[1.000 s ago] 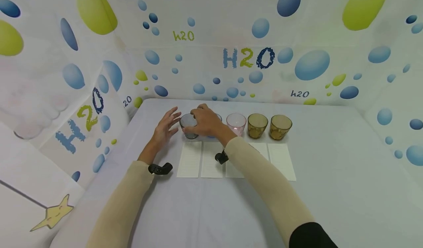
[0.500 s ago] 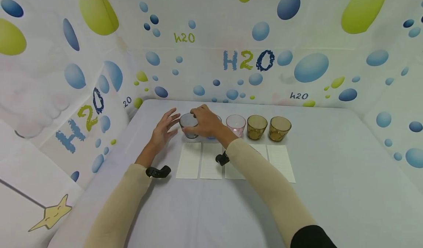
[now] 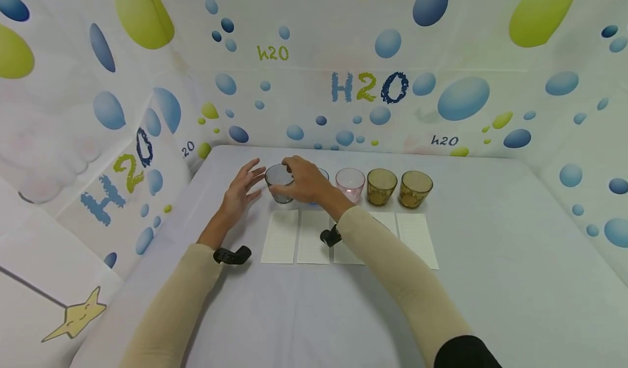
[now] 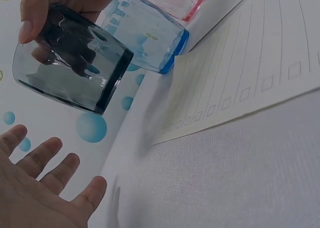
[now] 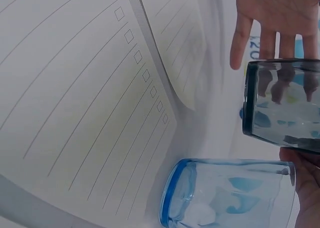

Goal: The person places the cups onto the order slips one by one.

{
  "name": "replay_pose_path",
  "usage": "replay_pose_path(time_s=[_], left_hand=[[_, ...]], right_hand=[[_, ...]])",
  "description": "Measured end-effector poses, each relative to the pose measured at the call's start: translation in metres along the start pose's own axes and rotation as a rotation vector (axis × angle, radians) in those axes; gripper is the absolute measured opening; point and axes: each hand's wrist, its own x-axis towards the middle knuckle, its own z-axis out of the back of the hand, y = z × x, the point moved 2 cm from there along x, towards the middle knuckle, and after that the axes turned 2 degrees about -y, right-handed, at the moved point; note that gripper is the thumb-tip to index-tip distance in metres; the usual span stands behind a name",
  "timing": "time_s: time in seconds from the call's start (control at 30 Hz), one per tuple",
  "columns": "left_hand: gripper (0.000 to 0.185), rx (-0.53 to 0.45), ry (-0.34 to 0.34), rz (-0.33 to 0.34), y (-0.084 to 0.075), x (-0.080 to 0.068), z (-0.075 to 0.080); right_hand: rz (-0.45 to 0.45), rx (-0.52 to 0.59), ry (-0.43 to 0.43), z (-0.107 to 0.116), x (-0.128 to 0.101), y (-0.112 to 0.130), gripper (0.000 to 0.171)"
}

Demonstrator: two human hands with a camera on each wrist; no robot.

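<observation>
My right hand grips a grey tinted glass near its rim, thumb on the near side. The glass looks held slightly above the table, its base apart from the cloth in the left wrist view. Left of it, my left hand has its fingers spread and extended toward the glass, with a gap between in the left wrist view. Behind my right hand stands a blue glass, mostly hidden in the head view. A pink glass and two amber glasses continue the row to the right.
Several white lined sheets, such as the leftmost sheet, lie side by side in front of the glasses. My right forearm covers part of them. A white cloth covers the table; a printed backdrop rises behind it.
The grey glass has risen a little in my right hand. My left hand has shifted slightly left. The other glasses and the sheets stay put.
</observation>
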Motion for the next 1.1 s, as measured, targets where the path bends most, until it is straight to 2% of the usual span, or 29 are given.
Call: replay_pose_path(time_s=[0.3,0.63,0.9,1.1], left_hand=[[0.057,0.001,0.023,-0.011,-0.013,-0.007,-0.007],[0.055,0.045,0.037,-0.021,0.002,-0.004,-0.002],[0.056,0.058,0.069,-0.025,0.001,-0.009,-0.005],[0.055,0.063,0.082,-0.032,0.004,-0.012,-0.004]], right_hand=[[0.003,0.061,-0.047,0.001,-0.004,0.0,0.076],[0.053,0.12,-0.064,0.002,-0.007,0.003,0.075],[0.06,0.126,-0.054,0.0,-0.01,0.006,0.077],[0.112,0.132,-0.056,-0.001,-0.013,0.009,0.077]])
